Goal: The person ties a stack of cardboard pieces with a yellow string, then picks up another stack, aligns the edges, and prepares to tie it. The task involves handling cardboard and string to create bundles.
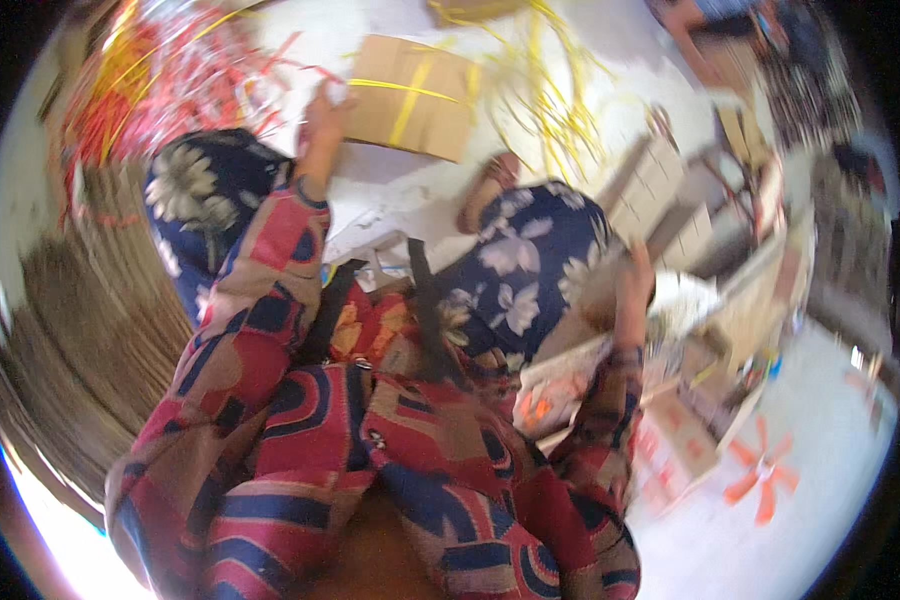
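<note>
My left hand (322,122) reaches forward past my left knee, beside a cardboard box (385,115) bound with yellow straps. Its fingers are curled around something small and whitish that blur keeps me from naming; a thin red strip shows close to it. Out to the right, my right hand (634,290) is beside my right knee, next to a brown surface that looks like cardboard. Motion smears its fingers, so I cannot make out their grip.
Red, white and yellow strapping (185,80) is heaped at the far left, with loose yellow straps (550,90) beyond the box. Stacked cardboard sheets (90,270) line my left. Small boxes (650,185) and an open carton (685,430) stand at the right, near an orange fan-shaped thing (763,470).
</note>
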